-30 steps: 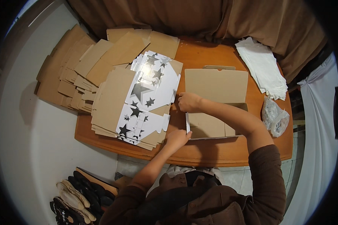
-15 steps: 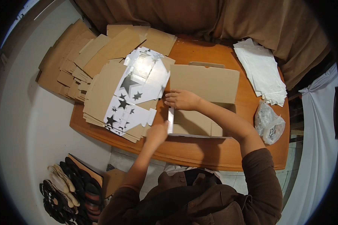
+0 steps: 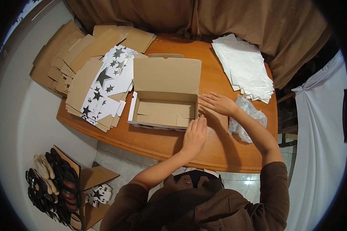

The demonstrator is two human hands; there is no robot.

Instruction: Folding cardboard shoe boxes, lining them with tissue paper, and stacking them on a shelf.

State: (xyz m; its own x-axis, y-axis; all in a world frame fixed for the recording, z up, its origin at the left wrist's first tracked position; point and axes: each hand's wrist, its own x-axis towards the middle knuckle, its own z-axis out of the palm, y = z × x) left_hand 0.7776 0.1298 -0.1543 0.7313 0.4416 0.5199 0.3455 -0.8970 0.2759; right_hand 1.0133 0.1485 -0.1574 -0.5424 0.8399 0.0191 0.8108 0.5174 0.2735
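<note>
An open cardboard box (image 3: 162, 122), brown inside with white star-printed outer faces, stands on the wooden table. Its lid flap (image 3: 167, 74) is raised at the back. My left hand (image 3: 195, 134) lies against the box's front right corner, fingers stretched out and close together. At the right end of the box, my right hand (image 3: 221, 104) is spread open, its fingertips at or close to the end wall. Neither hand grips anything. To the left lies a stack of flat box blanks (image 3: 75, 101), with a white star-printed blank (image 3: 104, 86) on top.
More brown cardboard blanks (image 3: 50, 61) lean at the far left by the wall. White paper sheets (image 3: 243, 65) lie at the back right, near a clear plastic bag (image 3: 254, 115). Sandals (image 3: 52, 181) hang on a rack below left, and a brown curtain (image 3: 235, 19) hangs behind the table.
Both hands have gone from the box's left end to its right end. The inside of the box now shows fully. The whole view has shifted, so the table appears further left.
</note>
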